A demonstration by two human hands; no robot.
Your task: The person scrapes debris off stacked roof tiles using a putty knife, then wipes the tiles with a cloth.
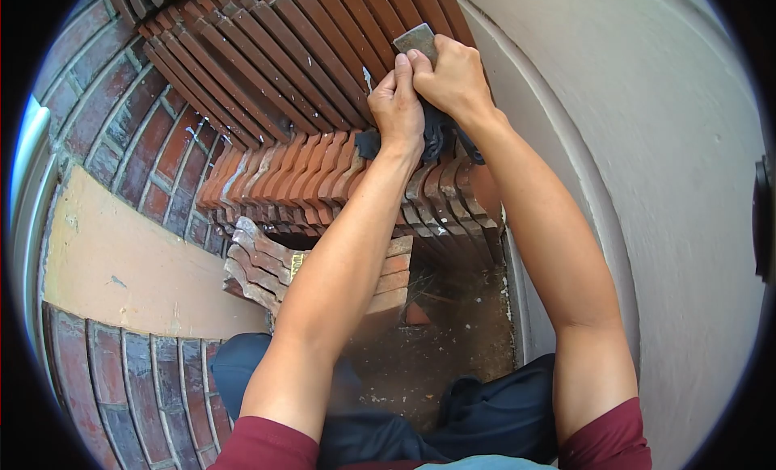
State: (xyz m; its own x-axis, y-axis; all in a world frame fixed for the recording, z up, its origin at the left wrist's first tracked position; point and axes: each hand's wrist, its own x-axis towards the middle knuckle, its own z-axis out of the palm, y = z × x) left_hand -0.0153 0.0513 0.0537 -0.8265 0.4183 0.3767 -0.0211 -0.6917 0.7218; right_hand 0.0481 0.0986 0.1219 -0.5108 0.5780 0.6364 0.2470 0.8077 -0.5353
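Both hands are together near the top centre, in front of stacked brown tiles. My right hand [454, 75] is closed on a flat grey piece [417, 40] with a squared edge, which sticks up above the fingers. Touching it from the left, my left hand [396, 114] has its thumb raised and its fingers curled. What the left fingers hold, if anything, is hidden. A small pale pointed tip [368, 79] shows just left of that hand. Black cloth-like material [436, 134] lies below and between the wrists, on the orange tiles [299, 175].
Brown tiles [299, 50] stand in rows at the top. A smaller tile stack [259, 264] sits below, left of the dirty floor [453, 341]. A brick wall [129, 130] curves along the left, and a pale plastered wall [647, 147] rises on the right.
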